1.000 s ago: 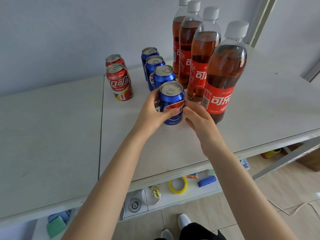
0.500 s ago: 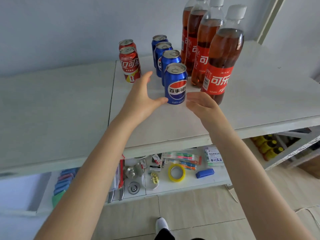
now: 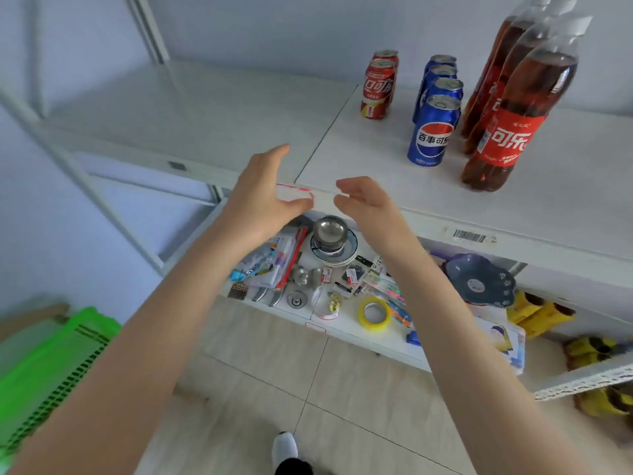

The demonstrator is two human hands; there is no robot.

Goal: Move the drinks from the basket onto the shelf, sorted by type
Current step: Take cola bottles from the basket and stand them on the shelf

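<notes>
On the white shelf [image 3: 376,173] stand three rows of drinks: two red cola cans [image 3: 378,89], several blue Pepsi cans [image 3: 432,130] in a line, and several cola bottles [image 3: 517,121] with red labels at the right. My left hand [image 3: 263,197] and my right hand [image 3: 363,204] hover empty in front of the shelf's front edge, fingers relaxed, well left of and below the cans. A green plastic basket [image 3: 51,375] sits on the floor at the lower left; what it contains is out of sight.
The lower shelf [image 3: 346,323] holds clutter: a steel bowl on plates, a yellow tape roll, pens, knives, a blue dish. Yellow toys lie at the right. The shelf's white metal frame rises at the left. Beige tile floor lies below.
Both hands let go of the front blue can and drew back off the shelf toward me. The view swung left and down, bringing the green basket into sight.
</notes>
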